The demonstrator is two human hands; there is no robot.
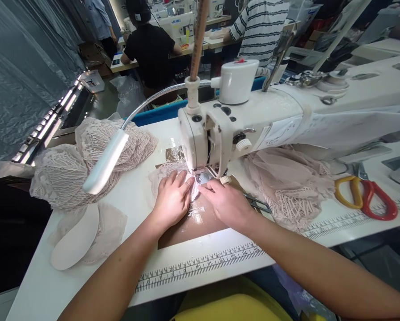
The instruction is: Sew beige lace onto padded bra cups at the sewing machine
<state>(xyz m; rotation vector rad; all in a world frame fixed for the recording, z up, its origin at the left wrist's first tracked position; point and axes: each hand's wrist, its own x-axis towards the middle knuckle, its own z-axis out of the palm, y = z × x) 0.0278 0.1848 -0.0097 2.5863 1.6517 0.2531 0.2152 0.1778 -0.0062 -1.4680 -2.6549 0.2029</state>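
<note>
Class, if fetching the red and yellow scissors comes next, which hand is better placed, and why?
Probably the right hand: the scissors lie on its side, past the gathered fabric. The left hand is farther away, flat on a lace piece.

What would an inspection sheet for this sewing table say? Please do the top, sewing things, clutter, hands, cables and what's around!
Surface: white table, with a printed ruler along the near edge.
Job's things: pale lace fabric at the sewing machine.
Clutter: lace pile on the left; scissors with yellow and red handles on the right.
Hands: left hand flat on the fabric; right hand close to the needle area.
Cables: nothing seen; the lamp's bendy neck is metal.
Surroundings: person in black and person in stripes beyond.
</note>
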